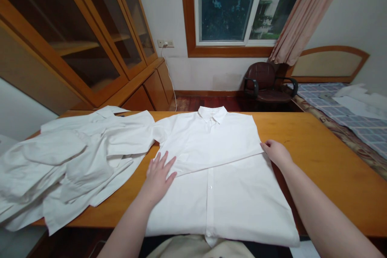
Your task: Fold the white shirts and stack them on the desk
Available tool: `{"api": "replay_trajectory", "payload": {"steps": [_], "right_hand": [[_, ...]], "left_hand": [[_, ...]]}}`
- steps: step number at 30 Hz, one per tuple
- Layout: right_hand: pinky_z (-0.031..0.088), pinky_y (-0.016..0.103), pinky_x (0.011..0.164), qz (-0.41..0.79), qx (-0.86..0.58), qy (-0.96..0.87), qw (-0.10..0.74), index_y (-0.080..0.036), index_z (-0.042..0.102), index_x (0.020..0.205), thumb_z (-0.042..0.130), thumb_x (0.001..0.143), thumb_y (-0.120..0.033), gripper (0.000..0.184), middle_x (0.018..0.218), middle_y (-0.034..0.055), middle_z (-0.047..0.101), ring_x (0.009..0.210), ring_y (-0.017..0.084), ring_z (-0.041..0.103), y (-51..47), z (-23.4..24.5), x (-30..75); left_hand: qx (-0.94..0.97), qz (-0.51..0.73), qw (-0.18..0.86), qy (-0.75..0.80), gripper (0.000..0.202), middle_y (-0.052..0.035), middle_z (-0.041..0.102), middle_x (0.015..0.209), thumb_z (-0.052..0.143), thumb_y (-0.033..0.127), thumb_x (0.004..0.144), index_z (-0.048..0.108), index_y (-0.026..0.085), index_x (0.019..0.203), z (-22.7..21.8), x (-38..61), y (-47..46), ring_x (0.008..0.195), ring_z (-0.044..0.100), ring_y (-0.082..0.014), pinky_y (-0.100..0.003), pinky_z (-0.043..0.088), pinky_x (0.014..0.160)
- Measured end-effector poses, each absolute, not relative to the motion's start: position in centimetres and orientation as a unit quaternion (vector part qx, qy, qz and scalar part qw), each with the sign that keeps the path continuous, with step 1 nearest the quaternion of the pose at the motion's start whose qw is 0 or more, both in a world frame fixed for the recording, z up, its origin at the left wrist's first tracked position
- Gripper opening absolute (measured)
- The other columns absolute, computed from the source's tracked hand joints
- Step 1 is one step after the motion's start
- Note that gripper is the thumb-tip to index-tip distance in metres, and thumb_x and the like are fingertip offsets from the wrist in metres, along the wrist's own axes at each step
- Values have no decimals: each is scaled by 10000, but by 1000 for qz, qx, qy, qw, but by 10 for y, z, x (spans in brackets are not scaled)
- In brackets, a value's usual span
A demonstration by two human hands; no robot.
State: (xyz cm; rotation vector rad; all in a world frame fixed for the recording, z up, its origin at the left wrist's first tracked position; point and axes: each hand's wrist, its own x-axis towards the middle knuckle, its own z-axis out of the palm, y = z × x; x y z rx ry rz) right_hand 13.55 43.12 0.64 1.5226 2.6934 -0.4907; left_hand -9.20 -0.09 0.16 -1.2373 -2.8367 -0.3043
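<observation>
A white button-up shirt (236,185) lies front side up on the wooden table, its collar at the far edge and its hem by my body. One sleeve is laid across the chest, its lower edge running slantwise over the button strip. My left hand (160,175) rests flat on the shirt's left side, fingers spread, near that sleeve's end. At the right side edge, my right hand (273,151) pinches the fabric of the shirt between thumb and fingers. The other sleeve reaches out to the left, touching a heap of white garments.
The heap of white garments (87,157) covers the left of the wooden table (329,161). Beyond the table stand a glass-door cabinet (133,76), a brown armchair (266,82) and a bed (347,109) with cloth on it. A white cord (171,72) hangs from a wall socket.
</observation>
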Motion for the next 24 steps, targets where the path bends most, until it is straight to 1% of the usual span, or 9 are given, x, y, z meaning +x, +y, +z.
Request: {"api": "replay_trajectory", "payload": {"steps": [3, 6, 7, 9, 11, 14, 17, 21, 24], "right_hand": [[345, 256, 538, -164, 473, 866, 27, -182, 614, 717, 466, 829, -430, 310, 682, 66, 647, 627, 185, 575, 441, 10, 133], [372, 258, 562, -169, 471, 865, 33, -171, 618, 712, 410, 860, -478, 400, 709, 85, 657, 649, 189, 593, 447, 13, 123], [381, 261, 572, -168, 472, 865, 32, -168, 625, 739, 391, 866, -502, 427, 740, 93, 665, 675, 196, 603, 448, 13, 118], [397, 272, 603, -160, 474, 865, 31, -162, 635, 812, 407, 862, -508, 417, 813, 109, 676, 747, 217, 618, 449, 14, 108], [413, 287, 642, -150, 479, 864, 33, -149, 640, 864, 428, 866, -461, 377, 870, 130, 679, 812, 239, 626, 449, 13, 99], [434, 307, 700, -137, 494, 857, 40, -115, 649, 875, 404, 892, -391, 369, 897, 170, 677, 865, 258, 632, 448, 12, 93], [454, 321, 734, -123, 516, 847, 39, -99, 641, 914, 422, 890, -378, 355, 911, 184, 675, 884, 267, 638, 445, 9, 96], [470, 413, 745, -86, 547, 833, 21, -92, 597, 1033, 367, 905, -419, 420, 966, 213, 655, 921, 324, 627, 435, 9, 104], [447, 476, 813, -49, 536, 843, -9, -75, 557, 1112, 334, 916, -368, 418, 1038, 238, 626, 997, 352, 594, 426, 16, 105]], "left_hand": [[-437, -59, -31, -897, 523, -53, 323, 1493, 426, 406, 887, 403, 287, 1396, -8, -87, 0, 1395, 196, -313, -555, 173, 1104], [-441, -44, -42, -895, 587, -54, 271, 1512, 425, 447, 885, 320, 278, 1437, -8, -86, 0, 1401, 179, -300, -535, 167, 1114], [-439, -40, -41, -897, 605, -53, 261, 1514, 436, 460, 878, 312, 276, 1440, -7, -86, 0, 1402, 173, -300, -533, 159, 1117], [-431, -31, -44, -901, 621, -50, 256, 1514, 445, 475, 871, 309, 271, 1442, -3, -85, 1, 1401, 177, -302, -529, 154, 1119], [-425, -24, -54, -903, 618, -43, 254, 1513, 434, 487, 874, 312, 272, 1440, 0, -84, 3, 1399, 184, -303, -528, 162, 1117], [-423, -21, -61, -904, 618, -33, 243, 1516, 420, 501, 877, 301, 282, 1443, 1, -83, 3, 1401, 173, -299, -528, 170, 1116], [-422, -21, -63, -904, 625, -29, 238, 1518, 418, 507, 876, 289, 288, 1447, -2, -85, 3, 1404, 165, -296, -530, 165, 1116], [-423, -22, -74, -903, 622, -33, 211, 1526, 411, 497, 880, 284, 283, 1449, -4, -87, 2, 1408, 146, -294, -533, 147, 1119], [-412, -23, -97, -906, 626, -56, 198, 1528, 419, 484, 878, 285, 269, 1451, 2, -84, 3, 1406, 129, -318, -557, 145, 1108]]}}
